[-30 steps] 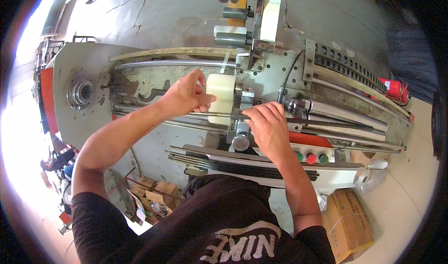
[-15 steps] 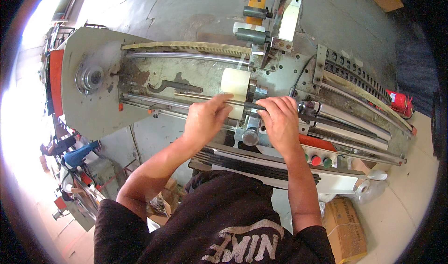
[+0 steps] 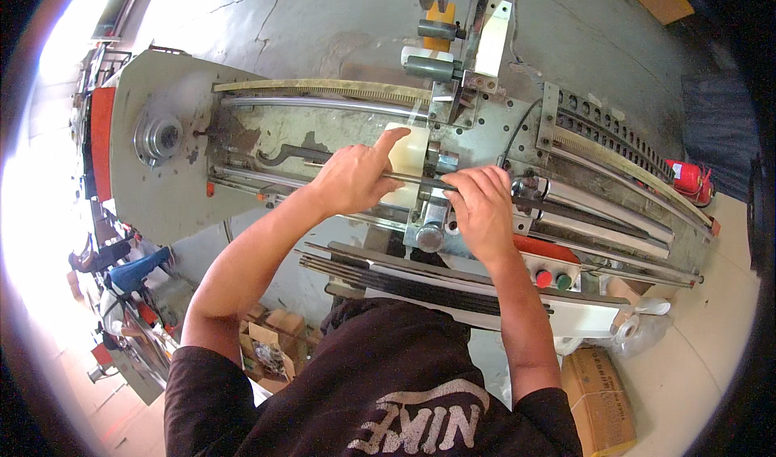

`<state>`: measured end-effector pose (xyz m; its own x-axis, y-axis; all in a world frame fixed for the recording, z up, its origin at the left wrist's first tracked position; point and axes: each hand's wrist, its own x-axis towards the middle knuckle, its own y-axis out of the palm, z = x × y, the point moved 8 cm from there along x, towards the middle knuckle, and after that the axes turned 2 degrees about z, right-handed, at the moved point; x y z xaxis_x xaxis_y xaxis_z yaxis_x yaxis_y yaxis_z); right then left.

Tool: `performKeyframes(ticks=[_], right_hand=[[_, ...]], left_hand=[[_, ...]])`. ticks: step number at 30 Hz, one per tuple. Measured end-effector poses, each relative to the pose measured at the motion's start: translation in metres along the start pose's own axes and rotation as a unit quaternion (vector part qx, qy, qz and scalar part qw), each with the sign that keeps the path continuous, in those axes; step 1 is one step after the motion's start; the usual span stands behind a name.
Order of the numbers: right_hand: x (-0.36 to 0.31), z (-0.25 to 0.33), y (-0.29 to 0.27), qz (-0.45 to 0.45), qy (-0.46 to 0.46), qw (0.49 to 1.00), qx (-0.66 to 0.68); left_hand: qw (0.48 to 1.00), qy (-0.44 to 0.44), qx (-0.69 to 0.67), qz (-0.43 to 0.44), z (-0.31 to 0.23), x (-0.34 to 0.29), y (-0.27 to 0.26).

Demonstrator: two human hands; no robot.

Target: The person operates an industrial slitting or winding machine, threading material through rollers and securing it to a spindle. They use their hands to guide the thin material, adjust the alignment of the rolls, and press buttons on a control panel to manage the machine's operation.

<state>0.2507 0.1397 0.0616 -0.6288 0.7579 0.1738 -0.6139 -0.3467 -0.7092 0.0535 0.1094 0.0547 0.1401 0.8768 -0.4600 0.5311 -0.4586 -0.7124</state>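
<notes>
A pale cream roll (image 3: 412, 160) (smooth, cylindrical) sits mid-machine on a dark rod (image 3: 420, 181). The left hand (image 3: 356, 176) presses it, forefinger extended; the right hand (image 3: 483, 210) clasps the rod. Grey metal machine bed (image 3: 153, 198), cracked concrete floor (image 3: 307, 21).

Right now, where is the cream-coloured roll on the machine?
In the head view, the cream-coloured roll sits at the middle of the grey metal machine, under the left hand and just left of the right hand.
</notes>
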Motion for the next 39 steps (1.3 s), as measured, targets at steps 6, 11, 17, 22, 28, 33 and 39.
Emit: performKeyframes(ticks=[6, 11, 17, 22, 28, 33, 39], right_hand=[[-0.009, -0.001, 0.004, -0.032, 0.009, 0.999, -0.019], [-0.003, 0.0, -0.004, 0.017, 0.044, 0.998, -0.035], [0.002, -0.022, 0.008, 0.134, 0.068, 0.988, -0.032], [-0.002, -0.025, 0.004, 0.049, 0.063, 0.997, -0.011], [-0.012, -0.025, 0.005, -0.046, 0.058, 0.997, -0.004], [-0.015, -0.031, 0.014, -0.059, 0.065, 0.996, -0.006], [-0.042, -0.012, -0.018, -0.086, 0.074, 0.993, -0.031]], left_hand=[[0.974, 0.049, -0.22, 0.033, 0.014, 0.006, 0.008], [0.999, 0.015, 0.048, -0.014, -0.017, -0.002, -0.005], [0.99, 0.036, 0.082, -0.112, -0.023, -0.005, -0.001], [0.987, 0.034, 0.052, -0.145, -0.015, -0.016, 0.018], [0.962, 0.114, 0.148, -0.201, -0.028, -0.038, 0.046], [0.954, 0.104, 0.212, -0.183, -0.015, -0.035, 0.065], [0.958, 0.102, 0.204, -0.174, -0.019, -0.033, 0.064]])
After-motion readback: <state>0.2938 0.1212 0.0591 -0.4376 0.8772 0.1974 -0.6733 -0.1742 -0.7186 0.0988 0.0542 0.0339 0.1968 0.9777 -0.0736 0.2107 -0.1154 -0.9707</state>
